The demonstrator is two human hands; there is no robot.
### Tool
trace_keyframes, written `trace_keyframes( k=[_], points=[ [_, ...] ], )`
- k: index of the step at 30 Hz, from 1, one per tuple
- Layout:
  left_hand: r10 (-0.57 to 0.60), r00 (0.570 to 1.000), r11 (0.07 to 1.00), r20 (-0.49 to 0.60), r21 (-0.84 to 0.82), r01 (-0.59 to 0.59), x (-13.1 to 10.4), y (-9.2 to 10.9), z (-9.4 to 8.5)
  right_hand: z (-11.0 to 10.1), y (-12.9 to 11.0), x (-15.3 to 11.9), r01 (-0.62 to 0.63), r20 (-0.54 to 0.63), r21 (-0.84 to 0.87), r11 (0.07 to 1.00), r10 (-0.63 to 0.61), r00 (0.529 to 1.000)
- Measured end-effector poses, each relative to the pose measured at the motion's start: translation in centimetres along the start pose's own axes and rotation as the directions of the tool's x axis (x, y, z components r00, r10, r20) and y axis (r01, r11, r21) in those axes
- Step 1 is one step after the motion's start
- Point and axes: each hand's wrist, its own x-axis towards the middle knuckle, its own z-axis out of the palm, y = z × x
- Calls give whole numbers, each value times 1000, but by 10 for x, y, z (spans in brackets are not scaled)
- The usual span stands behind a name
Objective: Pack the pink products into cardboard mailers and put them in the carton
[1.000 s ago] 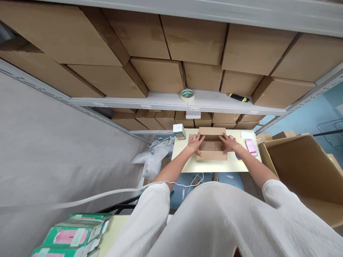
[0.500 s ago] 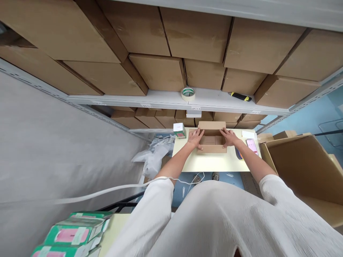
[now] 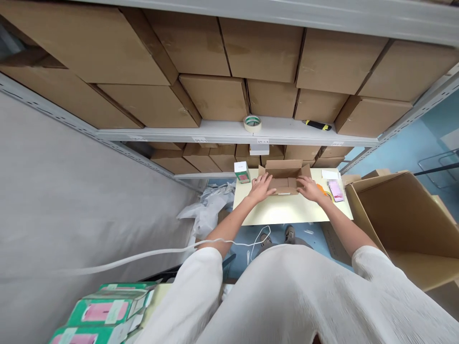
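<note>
An open brown cardboard box (image 3: 283,184) lies on the pale yellow table (image 3: 279,215), its far flap raised and side flaps spread. My left hand (image 3: 262,187) rests on the box's left near corner, fingers apart. At the right near corner is my right hand (image 3: 308,188), its fingers spread against the cardboard. A small green and white box (image 3: 242,172) stands left of the cardboard box. To the right, a phone with a pink screen (image 3: 335,190) lies beside orange and yellow tape rolls (image 3: 325,192), partly behind my right wrist.
Metal shelves (image 3: 222,136) full of cartons rise in front, holding a tape roll (image 3: 252,123) and a yellow-black cutter (image 3: 317,125). A large open carton (image 3: 409,215) stands at right. Green boxes (image 3: 103,310) sit lower left; a white cable (image 3: 158,252) crosses my left arm.
The near wall of the box has tipped lower and its side flaps now spread outward. Both hands have shifted at its near corners. The view has moved slightly.
</note>
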Motion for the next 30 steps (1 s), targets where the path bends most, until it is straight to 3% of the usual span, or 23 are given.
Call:
trace_keyframes(
  k=[6,14,21,25,30],
  points=[
    [-18,992,999,-122,44,24,-48,18,6,16,-17,-16,163,-194,97,982,-142,971],
    [-182,955,972,-236,101,210,-123,48,25,27,-30,-24,353,-170,118,928,-331,928],
    [-420,851,898,-314,-10,439,-209,113,92,50,-34,-73,546,-43,154,823,-547,836],
    [-542,786,835,-299,-85,543,-265,153,129,65,-43,-109,631,61,174,756,-648,759],
    [-663,685,744,-301,-163,648,-333,188,163,88,-65,-141,727,148,199,657,-754,640]
  ],
)
